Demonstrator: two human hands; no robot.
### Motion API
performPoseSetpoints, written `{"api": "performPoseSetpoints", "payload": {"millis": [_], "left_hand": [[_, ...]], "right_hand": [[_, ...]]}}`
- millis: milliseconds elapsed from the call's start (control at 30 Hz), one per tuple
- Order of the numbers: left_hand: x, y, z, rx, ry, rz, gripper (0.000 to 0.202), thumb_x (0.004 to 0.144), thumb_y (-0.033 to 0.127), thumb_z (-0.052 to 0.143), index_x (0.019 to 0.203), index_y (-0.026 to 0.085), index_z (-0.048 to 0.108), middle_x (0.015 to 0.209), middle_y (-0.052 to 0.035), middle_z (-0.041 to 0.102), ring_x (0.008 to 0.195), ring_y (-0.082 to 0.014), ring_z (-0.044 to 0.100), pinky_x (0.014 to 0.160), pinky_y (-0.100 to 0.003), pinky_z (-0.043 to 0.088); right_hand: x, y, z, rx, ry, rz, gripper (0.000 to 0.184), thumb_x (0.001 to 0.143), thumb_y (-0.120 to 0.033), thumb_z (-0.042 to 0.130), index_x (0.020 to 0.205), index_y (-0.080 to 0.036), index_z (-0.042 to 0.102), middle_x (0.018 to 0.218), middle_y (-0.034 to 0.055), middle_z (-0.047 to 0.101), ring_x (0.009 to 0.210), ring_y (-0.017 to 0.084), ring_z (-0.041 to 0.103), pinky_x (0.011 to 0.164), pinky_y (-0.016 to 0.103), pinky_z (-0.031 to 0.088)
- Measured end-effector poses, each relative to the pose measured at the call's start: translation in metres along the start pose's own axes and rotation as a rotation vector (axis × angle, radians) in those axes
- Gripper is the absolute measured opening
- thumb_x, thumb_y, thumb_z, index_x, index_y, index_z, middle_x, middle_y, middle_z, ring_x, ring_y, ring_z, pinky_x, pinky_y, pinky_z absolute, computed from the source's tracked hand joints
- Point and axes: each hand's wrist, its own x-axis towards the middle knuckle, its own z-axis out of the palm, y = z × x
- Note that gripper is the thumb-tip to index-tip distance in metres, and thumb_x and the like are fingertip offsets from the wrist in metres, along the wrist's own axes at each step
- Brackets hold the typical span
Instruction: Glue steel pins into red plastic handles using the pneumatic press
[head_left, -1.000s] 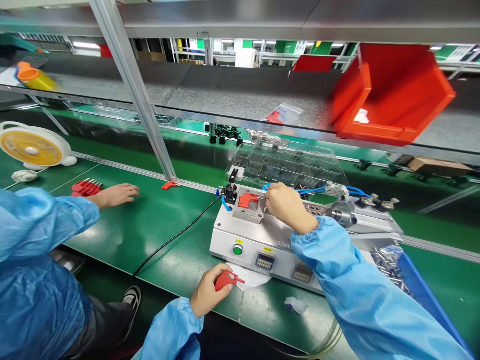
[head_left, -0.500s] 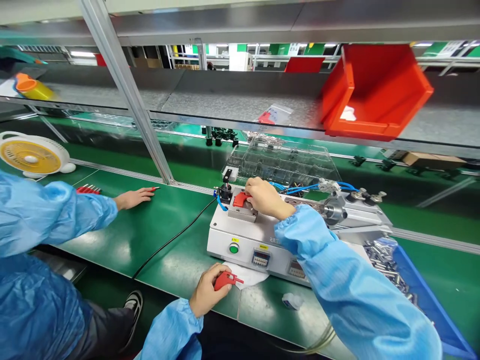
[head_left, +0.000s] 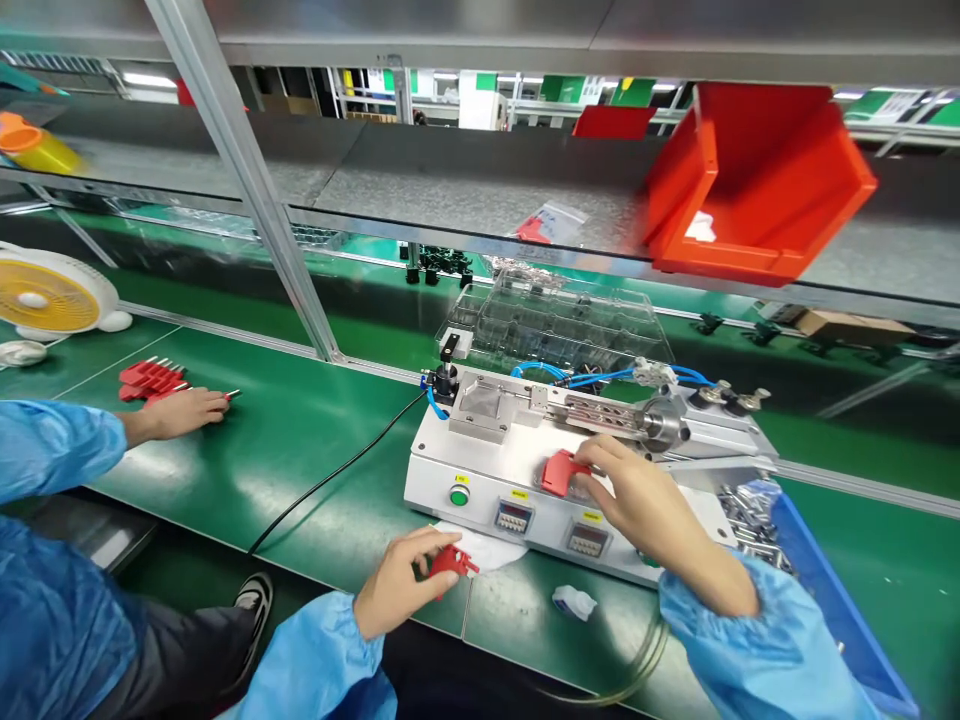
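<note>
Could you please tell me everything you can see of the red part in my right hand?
The red part looks like smooth, moulded plastic, with a broad, curved, pistol-like outline. Its wider end points left and is uncovered; the fingers and thumb of your right hand grip its right end and hide details there. It is over the front of the bench machine's pale top, above the small displays; whether it touches that surface cannot be told.
</note>
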Motion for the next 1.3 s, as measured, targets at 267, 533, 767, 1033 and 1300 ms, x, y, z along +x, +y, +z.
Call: {"api": "performPoseSetpoints", "payload": {"millis": [267, 533, 767, 1033, 1300], "left_hand": [[0.113, 0.143, -0.051, 0.624, 0.223, 0.504, 0.025, 0.095, 0.025, 0.067, 0.119, 0.021, 0.07, 0.112, -0.0058, 0.077, 0.1, -0.0216, 0.073, 0.092, -0.033, 0.059], [0.173, 0.184, -0.041, 1.152, 0.133, 0.276, 0.019, 0.101, 0.023, 0.061, 0.119, 0.02, 0.065, 0.114, -0.0102, 0.068, 0.101, -0.0304, 0.073, 0.073, -0.037, 0.056], [0.159, 0.179, -0.039, 1.226, 0.158, 0.292, 0.015, 0.104, 0.026, 0.059, 0.113, 0.016, 0.065, 0.119, -0.0156, 0.065, 0.111, -0.0333, 0.066, 0.082, -0.041, 0.055], [0.155, 0.159, -0.058, 1.128, 0.114, 0.515, 0.01, 0.102, 0.024, 0.062, 0.105, 0.017, 0.069, 0.111, -0.0114, 0.072, 0.108, -0.0294, 0.065, 0.09, -0.041, 0.056], [0.064, 0.081, -0.051, 0.841, 0.152, 0.823, 0.018, 0.109, 0.027, 0.049, 0.104, 0.019, 0.064, 0.084, -0.0035, 0.071, 0.074, -0.0198, 0.068, 0.069, -0.032, 0.054]], "right_hand": [[-0.063, -0.006, 0.035, 0.073, 0.352, 0.12, 0.026, 0.107, -0.036, 0.051, 0.121, -0.021, 0.067, 0.119, 0.0142, 0.072, 0.112, 0.03, 0.071, 0.096, 0.045, 0.06], [-0.156, -0.018, 0.036, 0.128, 0.534, 0.31, 0.02, 0.107, -0.038, 0.058, 0.105, -0.025, 0.072, 0.106, 0.0056, 0.077, 0.098, 0.023, 0.075, 0.093, 0.034, 0.059], [-0.199, -0.019, 0.035, 0.183, 0.503, 0.513, 0.032, 0.104, -0.05, 0.059, 0.096, -0.025, 0.076, 0.098, 0.0049, 0.078, 0.091, 0.024, 0.076, 0.083, 0.033, 0.062], [-0.176, -0.016, 0.047, 0.279, 0.494, 0.645, 0.038, 0.101, -0.058, 0.06, 0.11, -0.024, 0.075, 0.109, 0.0098, 0.076, 0.09, 0.027, 0.074, 0.09, 0.042, 0.062], [-0.167, -0.019, 0.069, 0.311, 0.41, 0.633, 0.044, 0.106, -0.054, 0.054, 0.134, -0.022, 0.064, 0.109, 0.0117, 0.075, 0.092, 0.026, 0.074, 0.082, 0.041, 0.064]]}}
